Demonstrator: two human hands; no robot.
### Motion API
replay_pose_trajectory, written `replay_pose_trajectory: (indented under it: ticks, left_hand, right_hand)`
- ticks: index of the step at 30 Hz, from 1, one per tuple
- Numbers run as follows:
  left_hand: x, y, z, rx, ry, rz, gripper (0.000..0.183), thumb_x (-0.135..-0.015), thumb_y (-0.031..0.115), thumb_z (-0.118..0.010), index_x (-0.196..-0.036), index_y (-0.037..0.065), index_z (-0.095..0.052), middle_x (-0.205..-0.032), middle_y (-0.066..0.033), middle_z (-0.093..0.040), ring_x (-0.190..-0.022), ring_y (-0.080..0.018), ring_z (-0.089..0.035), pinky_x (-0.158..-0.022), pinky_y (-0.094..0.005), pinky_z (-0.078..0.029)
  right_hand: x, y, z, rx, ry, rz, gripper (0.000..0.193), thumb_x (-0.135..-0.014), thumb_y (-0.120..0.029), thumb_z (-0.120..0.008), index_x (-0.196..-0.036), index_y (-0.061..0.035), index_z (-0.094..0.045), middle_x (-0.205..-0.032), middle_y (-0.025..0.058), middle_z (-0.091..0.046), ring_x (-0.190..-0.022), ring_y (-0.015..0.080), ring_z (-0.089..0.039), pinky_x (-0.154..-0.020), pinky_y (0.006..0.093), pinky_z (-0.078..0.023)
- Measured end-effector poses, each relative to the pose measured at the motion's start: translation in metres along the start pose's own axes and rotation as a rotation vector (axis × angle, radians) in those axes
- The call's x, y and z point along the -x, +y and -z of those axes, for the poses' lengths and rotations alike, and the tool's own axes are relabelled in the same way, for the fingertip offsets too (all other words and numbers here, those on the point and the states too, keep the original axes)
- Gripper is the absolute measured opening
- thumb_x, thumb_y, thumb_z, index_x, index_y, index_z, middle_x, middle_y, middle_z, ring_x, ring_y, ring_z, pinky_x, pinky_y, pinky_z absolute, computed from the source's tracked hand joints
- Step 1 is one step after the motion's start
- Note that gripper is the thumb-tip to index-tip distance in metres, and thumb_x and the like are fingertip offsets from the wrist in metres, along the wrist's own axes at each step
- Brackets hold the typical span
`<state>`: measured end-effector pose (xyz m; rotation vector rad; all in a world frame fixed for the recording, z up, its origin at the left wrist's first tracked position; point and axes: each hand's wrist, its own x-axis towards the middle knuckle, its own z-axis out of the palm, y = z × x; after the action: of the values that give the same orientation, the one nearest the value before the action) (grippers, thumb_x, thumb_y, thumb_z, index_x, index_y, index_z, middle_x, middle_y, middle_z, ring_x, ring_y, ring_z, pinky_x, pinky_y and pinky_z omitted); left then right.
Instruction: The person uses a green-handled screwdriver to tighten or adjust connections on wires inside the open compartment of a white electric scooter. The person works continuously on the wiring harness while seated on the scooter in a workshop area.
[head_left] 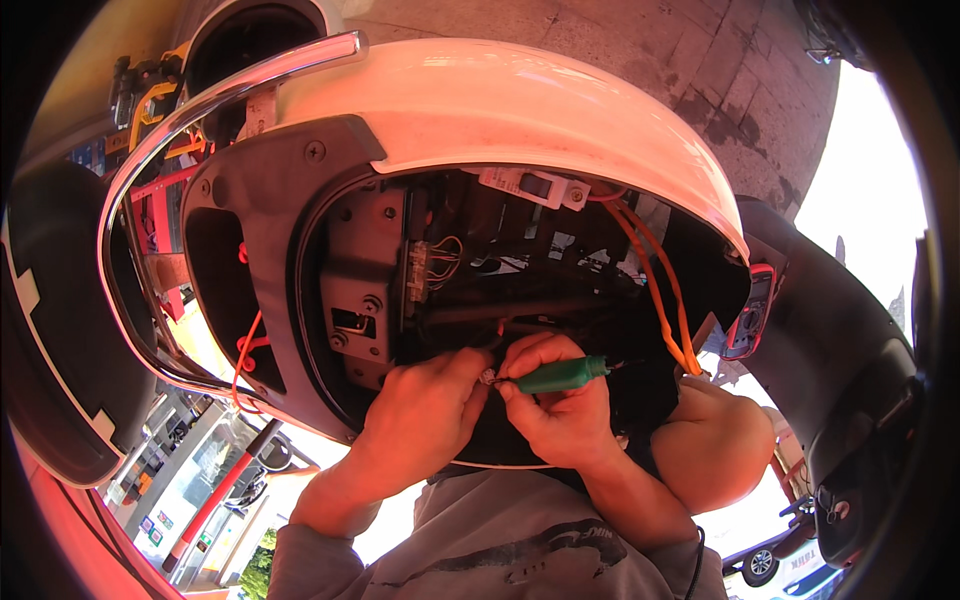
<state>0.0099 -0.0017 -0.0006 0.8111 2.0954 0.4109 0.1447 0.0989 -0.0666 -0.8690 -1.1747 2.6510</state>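
While the right hand (560,405) closes thumb and fingers around a green-handled slender screwdriver (562,375), the tool lies across the top of that hand, its handle pointing right and its tip pointing left toward a small pale connector piece (489,377). The left hand (425,410) sits just beside, fingers curled together and pinching that small piece at the fingertips, so the two hands nearly touch at the tool's tip. Both work at the lower edge of the dark open compartment (520,280) of a white glossy scooter body (500,100). Orange wires (660,290) run down the compartment's right side, close to the handle's end, leaving little room on that side. A grey metal bracket (365,270) stands up and left of the left hand, well apart. A chrome curved grab rail (200,110) arcs along the far left. A red-edged handheld meter (752,310) rests to the right, beyond the wires.
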Motion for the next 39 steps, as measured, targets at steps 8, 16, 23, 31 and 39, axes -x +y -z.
replay_pose_trajectory:
  ticks: [8,16,23,31,39]
  left_hand:
    - [-0.0002,0.0024,0.0011,0.003,-0.007,0.067,0.021,-0.083,0.003,-0.072,-0.104,0.003,-0.069,-0.089,-0.0159,-0.073,-0.077,-0.0377,-0.071,-0.063,-0.0438,-0.056]
    - [-0.0001,0.0024,0.0018,0.0,-0.017,0.073,0.021,-0.083,0.004,-0.072,-0.104,0.003,-0.07,-0.088,-0.0165,-0.072,-0.077,-0.0382,-0.071,-0.063,-0.044,-0.056]
    - [-0.0012,0.0021,0.0012,0.0,-0.01,0.064,0.021,-0.083,0.004,-0.073,-0.104,0.003,-0.07,-0.088,-0.0166,-0.072,-0.078,-0.0383,-0.071,-0.063,-0.044,-0.056]
    - [-0.0003,0.0,-0.0007,-0.005,-0.003,0.002,0.016,-0.088,0.006,-0.069,-0.102,0.002,-0.062,-0.084,-0.019,-0.068,-0.072,-0.0423,-0.069,-0.059,-0.0499,-0.056]
    - [0.0001,0.0,-0.0011,-0.019,-0.008,0.002,0.015,-0.088,0.006,-0.069,-0.1,0.001,-0.061,-0.083,-0.0185,-0.068,-0.072,-0.0414,-0.069,-0.058,-0.0496,-0.055]
  right_hand:
    - [-0.0007,0.0017,0.0016,0.098,-0.01,0.027,0.033,-0.083,0.021,-0.062,-0.107,-0.0017,-0.056,-0.113,0.0118,-0.058,-0.094,0.0112,-0.06,-0.08,0.0228,-0.052]
    - [-0.0011,0.0023,0.0011,0.05,-0.008,0.02,0.033,-0.083,0.021,-0.062,-0.107,-0.0018,-0.056,-0.113,0.0116,-0.058,-0.095,0.0118,-0.059,-0.083,0.0244,-0.052]
    - [-0.0002,0.0022,0.0027,0.1,-0.009,0.002,0.033,-0.083,0.02,-0.064,-0.106,-0.0019,-0.056,-0.112,0.0118,-0.059,-0.095,0.0131,-0.06,-0.084,0.0258,-0.051]
    - [-0.001,0.0007,0.0047,0.212,-0.04,0.095,0.03,-0.082,0.018,-0.067,-0.103,-0.001,-0.058,-0.109,0.0127,-0.06,-0.094,0.0135,-0.061,-0.083,0.0259,-0.051]
    - [-0.0024,-0.0001,0.0036,0.218,-0.013,0.106,0.027,-0.082,0.015,-0.068,-0.101,-0.0013,-0.06,-0.105,0.012,-0.062,-0.091,0.0153,-0.063,-0.08,0.0266,-0.051]
